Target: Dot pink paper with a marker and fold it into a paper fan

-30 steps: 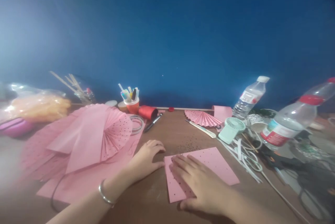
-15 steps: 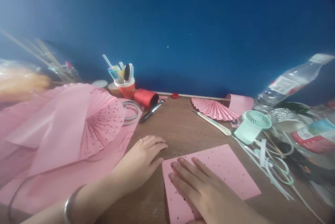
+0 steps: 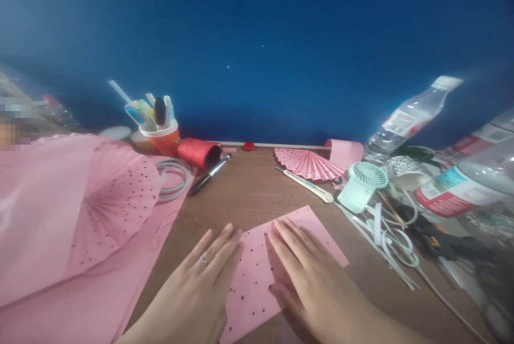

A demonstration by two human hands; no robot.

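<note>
A pink sheet of paper with small dark dots [image 3: 257, 274] lies on the brown table, partly covered by both hands. My right hand [image 3: 309, 274] rests flat on it, fingers stretched out toward its far edge. Along the sheet's left edge lies my left hand [image 3: 201, 279], a ring on one finger, with its fingers extended and nothing in them. Just past the sheet are many loose dark specks [image 3: 283, 202] on the tabletop. Farther back sit a small pleated pink paper fan [image 3: 309, 163] and a white craft knife [image 3: 309, 186].
Large pink papers with a pleated fan [image 3: 124, 199] cover the left side. Behind are a cup of pens [image 3: 160, 137], a red spool [image 3: 198, 152] and a black pen [image 3: 211, 174]. A mint handheld fan [image 3: 363, 186], white strips [image 3: 385, 245] and a plastic bottle [image 3: 409, 119] crowd the right.
The view has turned to the right. My left hand has come from the bare table to the sheet's left edge, its fingers straightening. My right hand remains flat on the sheet.
</note>
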